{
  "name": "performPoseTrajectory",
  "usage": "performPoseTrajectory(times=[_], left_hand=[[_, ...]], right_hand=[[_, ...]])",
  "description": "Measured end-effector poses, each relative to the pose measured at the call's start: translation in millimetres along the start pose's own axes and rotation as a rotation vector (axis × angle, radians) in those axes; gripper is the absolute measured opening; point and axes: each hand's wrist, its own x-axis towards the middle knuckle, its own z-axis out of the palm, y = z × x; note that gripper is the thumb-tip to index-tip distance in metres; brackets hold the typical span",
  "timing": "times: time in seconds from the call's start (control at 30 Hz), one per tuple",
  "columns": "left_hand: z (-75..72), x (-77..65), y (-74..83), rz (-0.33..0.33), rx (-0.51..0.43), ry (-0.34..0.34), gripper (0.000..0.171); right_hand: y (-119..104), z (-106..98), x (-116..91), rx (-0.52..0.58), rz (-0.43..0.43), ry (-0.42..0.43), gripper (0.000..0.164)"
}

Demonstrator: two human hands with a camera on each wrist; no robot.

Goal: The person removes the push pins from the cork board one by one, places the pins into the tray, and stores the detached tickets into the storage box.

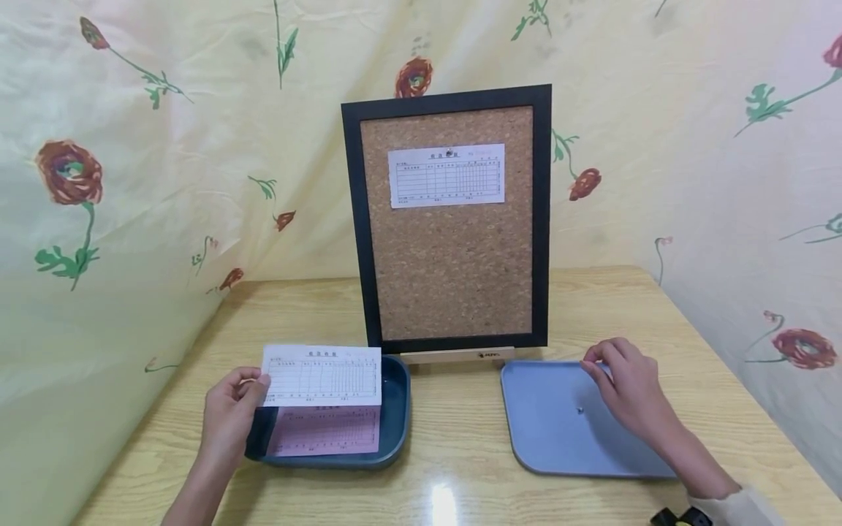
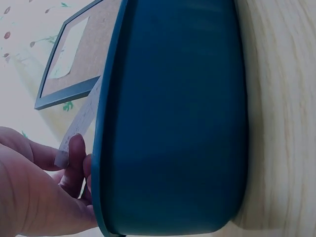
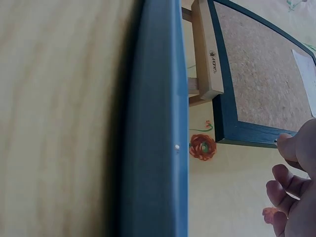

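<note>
My left hand [image 1: 232, 409] pinches a white printed receipt slip [image 1: 322, 376] by its left edge, holding it over the dark teal tray [image 1: 395, 438]. A pink printed slip [image 1: 325, 431] lies in that tray, partly covered by the white one. Above the blue-grey tray [image 1: 546, 446], my right hand [image 1: 628, 387] has thumb and forefinger together. A tiny shiny tip, seemingly of a pushpin [image 3: 276, 141], shows at them in the right wrist view. Another small pushpin [image 1: 580, 410] lies in the blue-grey tray. On the cork board [image 1: 454, 270], a pushpin [image 1: 449, 152] fixes another white slip [image 1: 447, 183] near the top.
The black-framed board leans upright on a wooden stand [image 1: 460, 356] at the middle of the wood-grain table [image 1: 454, 424]. Both trays stand in front of it, one to each side. A flowered cloth [image 1: 197, 183] hangs behind and along the sides.
</note>
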Motion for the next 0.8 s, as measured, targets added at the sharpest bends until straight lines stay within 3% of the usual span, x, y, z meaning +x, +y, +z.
performPoseTrajectory(times=[0.33,0.57,0.8], left_hand=[[2.9,1.5,-5.8,0.033,0.107,-0.027,0.023],[1.4,-0.9,-3.3,0.090,0.218,0.029,0.020],[-1.2,-1.3,-0.3,0.091,0.264,0.054,0.022]], right_hand=[[1.4,1.1,-7.4,-0.018,-0.005,-0.017,0.019],[1.1,0.2,-8.3,-0.026,0.026,-0.048,0.017],[0.2,-1.5,-7.6,0.000,0.065,-0.066,0.014]])
